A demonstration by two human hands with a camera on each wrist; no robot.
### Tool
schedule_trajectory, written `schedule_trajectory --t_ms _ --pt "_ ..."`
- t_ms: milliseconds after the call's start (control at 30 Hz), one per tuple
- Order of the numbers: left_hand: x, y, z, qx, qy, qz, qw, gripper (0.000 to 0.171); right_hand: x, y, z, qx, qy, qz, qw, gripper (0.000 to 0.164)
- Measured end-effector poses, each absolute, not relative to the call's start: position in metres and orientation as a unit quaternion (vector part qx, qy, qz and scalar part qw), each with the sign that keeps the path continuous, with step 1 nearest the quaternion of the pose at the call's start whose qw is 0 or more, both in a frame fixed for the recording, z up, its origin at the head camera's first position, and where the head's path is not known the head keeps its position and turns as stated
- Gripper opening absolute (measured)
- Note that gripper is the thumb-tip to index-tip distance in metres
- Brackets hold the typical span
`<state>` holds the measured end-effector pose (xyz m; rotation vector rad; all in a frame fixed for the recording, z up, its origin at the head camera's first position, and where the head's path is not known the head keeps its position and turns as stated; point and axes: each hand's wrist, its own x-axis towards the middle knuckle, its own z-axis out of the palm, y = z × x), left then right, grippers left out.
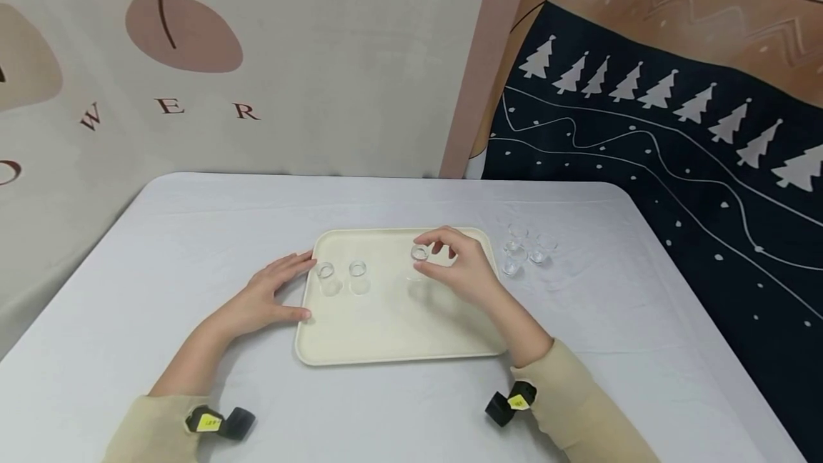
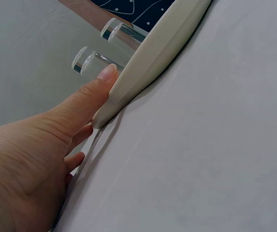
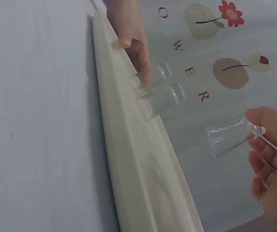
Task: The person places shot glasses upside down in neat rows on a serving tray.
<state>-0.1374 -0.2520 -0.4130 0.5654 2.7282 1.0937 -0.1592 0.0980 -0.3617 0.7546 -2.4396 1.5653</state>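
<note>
My right hand (image 1: 459, 266) pinches a small clear shot glass (image 3: 232, 137) by its thick base between thumb and fingers. That glass is upside down above the right half of a cream tray (image 1: 386, 338), its wide mouth turned toward the tray. Two more clear shot glasses stand base up on the tray's left side, one (image 1: 328, 279) by the left rim and another (image 1: 358, 277) just to its right. My left hand (image 1: 263, 299) rests against the left edge of the tray, fingers extended and the thumb (image 2: 92, 94) touching the rim.
Several clear glasses (image 1: 540, 252) stand clustered on the white tablecloth (image 1: 611, 306) just right of the tray. Behind the table hang a pale printed cloth (image 1: 360, 77) and a dark cloth (image 1: 579, 120) with white trees.
</note>
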Motion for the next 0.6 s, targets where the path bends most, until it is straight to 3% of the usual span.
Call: schedule_trajectory --t_ms 600 --pt "-0.136 -0.252 -0.413 0.207 0.905 0.369 0.054 0.088 -0.169 0.062 -0.385 0.221 -0.824 0.521 0.012 0.027"
